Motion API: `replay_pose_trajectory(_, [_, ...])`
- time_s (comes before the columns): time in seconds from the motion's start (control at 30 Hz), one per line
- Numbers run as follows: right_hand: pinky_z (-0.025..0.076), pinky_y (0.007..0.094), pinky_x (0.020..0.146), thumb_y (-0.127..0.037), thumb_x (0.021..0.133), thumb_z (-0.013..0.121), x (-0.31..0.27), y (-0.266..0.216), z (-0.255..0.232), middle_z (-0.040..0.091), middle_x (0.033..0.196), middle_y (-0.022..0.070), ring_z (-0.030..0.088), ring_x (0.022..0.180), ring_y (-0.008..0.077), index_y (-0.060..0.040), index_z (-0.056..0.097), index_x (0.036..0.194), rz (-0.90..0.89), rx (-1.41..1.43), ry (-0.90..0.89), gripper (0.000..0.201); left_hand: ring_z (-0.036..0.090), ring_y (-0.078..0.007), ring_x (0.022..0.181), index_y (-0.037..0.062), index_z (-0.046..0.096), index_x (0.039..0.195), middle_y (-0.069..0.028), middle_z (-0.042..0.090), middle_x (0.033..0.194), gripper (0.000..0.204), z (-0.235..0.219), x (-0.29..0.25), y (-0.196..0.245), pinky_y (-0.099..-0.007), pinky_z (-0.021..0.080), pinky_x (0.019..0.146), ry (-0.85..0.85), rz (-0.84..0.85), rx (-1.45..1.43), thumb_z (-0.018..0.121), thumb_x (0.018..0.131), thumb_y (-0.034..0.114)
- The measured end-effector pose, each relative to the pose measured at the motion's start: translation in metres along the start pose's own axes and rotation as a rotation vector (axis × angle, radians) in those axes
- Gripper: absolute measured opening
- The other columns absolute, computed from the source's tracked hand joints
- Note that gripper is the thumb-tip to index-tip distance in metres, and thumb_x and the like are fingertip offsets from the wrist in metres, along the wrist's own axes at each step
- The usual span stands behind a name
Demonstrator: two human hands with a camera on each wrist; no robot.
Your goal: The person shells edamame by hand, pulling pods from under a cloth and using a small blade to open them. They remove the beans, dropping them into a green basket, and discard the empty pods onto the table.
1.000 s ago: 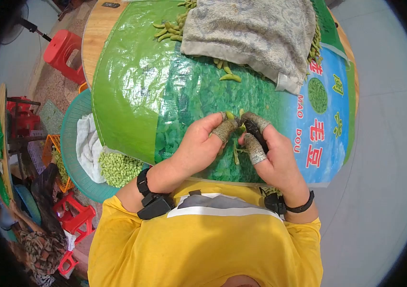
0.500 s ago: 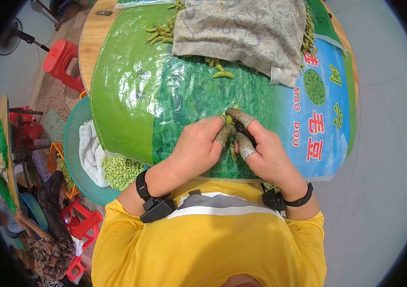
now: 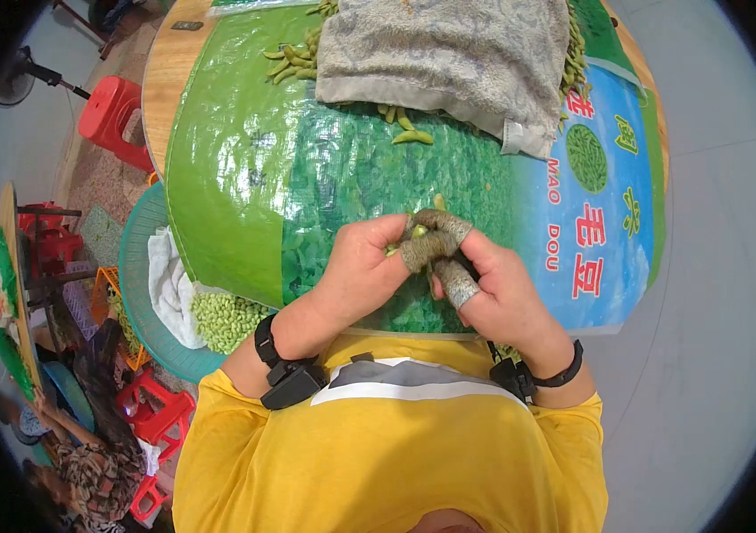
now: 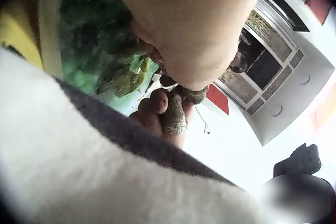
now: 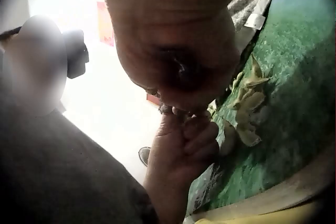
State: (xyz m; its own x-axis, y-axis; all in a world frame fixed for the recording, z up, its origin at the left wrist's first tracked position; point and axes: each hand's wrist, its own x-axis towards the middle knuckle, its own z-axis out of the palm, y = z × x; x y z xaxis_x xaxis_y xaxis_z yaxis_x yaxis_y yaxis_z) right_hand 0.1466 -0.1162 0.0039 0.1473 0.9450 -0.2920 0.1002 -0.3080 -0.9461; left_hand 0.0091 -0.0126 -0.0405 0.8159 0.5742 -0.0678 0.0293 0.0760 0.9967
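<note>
In the head view my left hand (image 3: 362,266) and right hand (image 3: 501,277) meet over the green printed sheet (image 3: 227,178), near its front edge. Rough grey-brown wraps cover the thumbs and some fingertips. Both hands pinch a small green soybean pod (image 3: 419,231), mostly hidden by the fingers. The left thumb lies across the right fingertips. Beneath the hands, several pale pods or husks (image 5: 249,111) lie on the sheet in the right wrist view. The left wrist view also has these husks (image 4: 131,79) below the curled fingers.
A grey towel (image 3: 445,67) covers a heap of soybean pods (image 3: 294,62) at the back. To the left, a teal basket (image 3: 143,266) holds a white cloth (image 3: 169,293) and shelled beans (image 3: 227,320). Red stools (image 3: 116,124) and another person (image 3: 98,471) are further left.
The left thumb has moved right, over the right fingertips, and the pod is now more covered. Both hands have shifted slightly left since the first frame, and the head view has shifted a little.
</note>
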Motion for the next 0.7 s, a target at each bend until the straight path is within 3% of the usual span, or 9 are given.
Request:
replay_pose_trajectory(0.1, [0.043, 0.0198, 0.059, -0.003, 0.086, 0.047, 0.006, 0.007, -0.001, 0.057, 0.077, -0.0009, 0.052, 0.063, 0.0086, -0.0058, 0.049, 0.124, 0.012, 0.033, 0.011, 0.038, 0.053, -0.0074, 0.061, 0.0016, 0.061, 0.093, 0.0010, 0.058, 0.067, 0.020, -0.003, -0.001, -0.002, -0.0217, 0.043, 0.053, 0.040, -0.126, -0.030, 0.054, 0.090, 0.020])
replay_pose_trajectory(0.17, [0.042, 0.0193, 0.055, -0.003, 0.086, 0.047, 0.007, 0.009, -0.003, 0.057, 0.077, -0.0008, 0.051, 0.060, 0.0076, -0.0062, 0.048, 0.125, 0.059, 0.120, 0.012, 0.039, 0.046, -0.0052, 0.053, 0.0033, 0.060, 0.094, 0.0017, 0.055, 0.065, 0.018, -0.005, -0.001, -0.009, -0.0198, 0.035, 0.045, -0.014, -0.303, -0.390, 0.050, 0.090, 0.017])
replay_pose_trajectory(0.23, [0.038, 0.0185, 0.047, -0.004, 0.086, 0.047, 0.008, 0.010, -0.009, 0.056, 0.077, -0.0002, 0.048, 0.054, 0.0050, -0.0069, 0.045, 0.127, 0.171, 0.435, -0.048, 0.042, 0.041, -0.0043, 0.050, 0.0036, 0.060, 0.095, 0.0017, 0.053, 0.065, 0.018, -0.001, -0.002, -0.011, -0.0192, 0.031, 0.043, -0.003, -0.322, -0.501, 0.048, 0.090, 0.016])
replay_pose_trajectory(0.27, [0.038, 0.0185, 0.047, -0.004, 0.086, 0.047, 0.008, 0.013, -0.008, 0.056, 0.077, -0.0002, 0.048, 0.054, 0.0050, -0.0069, 0.045, 0.127, 0.172, 0.434, -0.049, 0.042, 0.037, -0.0035, 0.047, 0.0039, 0.059, 0.096, 0.0017, 0.051, 0.065, 0.018, 0.001, -0.003, -0.011, -0.0186, 0.027, 0.041, 0.007, -0.339, -0.613, 0.046, 0.091, 0.015])
replay_pose_trajectory(0.37, [0.033, 0.0182, 0.041, -0.006, 0.087, 0.049, 0.006, 0.018, -0.008, 0.057, 0.078, 0.0003, 0.044, 0.050, 0.0030, -0.0069, 0.042, 0.129, 0.120, 0.416, 0.032, 0.043, 0.037, -0.0033, 0.049, 0.0026, 0.056, 0.103, 0.0007, 0.052, 0.069, 0.019, 0.000, 0.000, -0.011, -0.0183, 0.027, 0.042, -0.004, -0.340, -0.642, 0.046, 0.091, 0.014])
replay_pose_trajectory(0.5, [0.041, 0.0195, 0.051, -0.010, 0.085, 0.058, 0.006, 0.020, -0.005, 0.059, 0.081, 0.0003, 0.049, 0.060, 0.0034, -0.0035, 0.052, 0.116, 0.155, 0.184, 0.120, 0.032, 0.039, -0.0029, 0.052, 0.0026, 0.054, 0.108, 0.0006, 0.053, 0.071, 0.022, 0.007, 0.004, 0.000, -0.0175, 0.027, 0.043, 0.045, -0.297, -0.490, 0.046, 0.090, 0.012])
replay_pose_trajectory(0.57, [0.043, 0.0204, 0.055, -0.012, 0.084, 0.061, 0.007, 0.023, -0.003, 0.060, 0.082, 0.0002, 0.050, 0.063, 0.0039, -0.0024, 0.056, 0.110, 0.123, 0.110, 0.127, 0.028, 0.039, -0.0024, 0.053, 0.0050, 0.052, 0.113, 0.0020, 0.052, 0.072, 0.025, 0.015, 0.005, -0.003, -0.0166, 0.028, 0.044, 0.099, -0.058, -0.318, 0.046, 0.091, 0.012])
replay_pose_trajectory(0.67, [0.045, 0.0221, 0.062, -0.013, 0.082, 0.065, 0.006, 0.027, -0.001, 0.061, 0.081, -0.0015, 0.050, 0.070, 0.0038, -0.0013, 0.060, 0.098, 0.043, 0.107, 0.226, 0.020, 0.041, -0.0032, 0.055, 0.0063, 0.051, 0.114, 0.0024, 0.053, 0.073, 0.024, 0.005, 0.004, 0.003, -0.0171, 0.031, 0.047, -0.001, -0.250, -0.469, 0.045, 0.092, 0.013])
replay_pose_trajectory(0.7, [0.046, 0.0233, 0.060, -0.012, 0.080, 0.066, 0.007, 0.031, 0.000, 0.061, 0.078, 0.0004, 0.053, 0.067, 0.0065, -0.0014, 0.060, 0.096, -0.068, 0.035, 0.313, 0.020, 0.041, -0.0032, 0.055, 0.0063, 0.051, 0.114, 0.0024, 0.053, 0.073, 0.024, 0.003, 0.003, 0.002, -0.0171, 0.031, 0.047, 0.004, -0.247, -0.472, 0.045, 0.092, 0.013])
